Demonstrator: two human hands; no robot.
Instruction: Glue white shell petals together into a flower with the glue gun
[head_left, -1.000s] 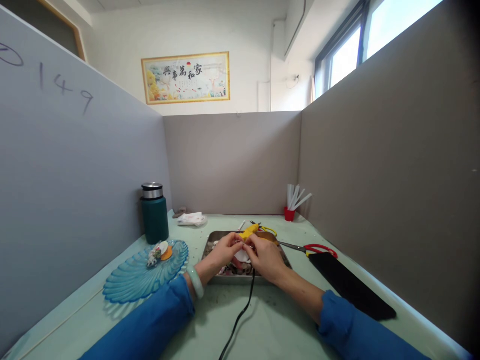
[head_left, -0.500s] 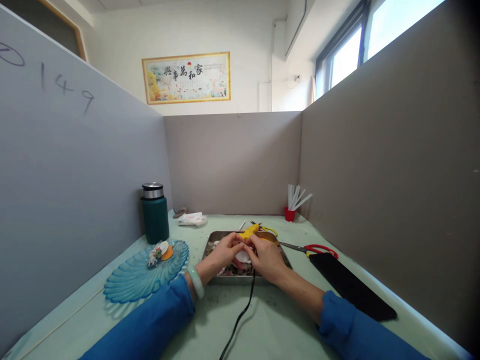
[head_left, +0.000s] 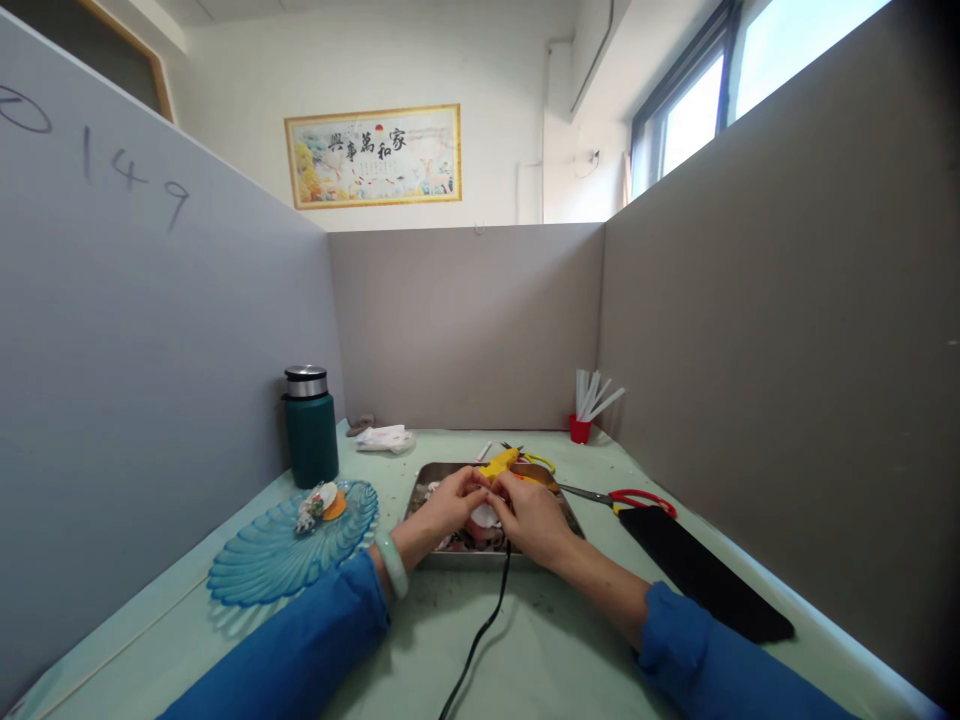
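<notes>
My left hand [head_left: 451, 503] and my right hand [head_left: 536, 517] meet above a metal tray [head_left: 466, 562], fingertips pinched together. Whatever lies between the fingertips is too small and covered to name. Below them the tray holds a white rounded piece [head_left: 486, 516] among several small brownish and pinkish pieces that look like shells. Just beyond my fingers a yellow glue gun [head_left: 498, 464] rests at the tray's far side, partly hidden by my hands. A black cord [head_left: 480, 632] runs from under my right hand toward the table's near edge.
Left stand a blue scalloped glass plate [head_left: 255, 560] with small decorated pieces and a green bottle [head_left: 311, 440]. On the right lie red-handled scissors [head_left: 645, 498] and a black flat strip [head_left: 705, 572]. A red cup [head_left: 580, 429] holds white sticks. Partition walls [head_left: 465, 320] enclose the table.
</notes>
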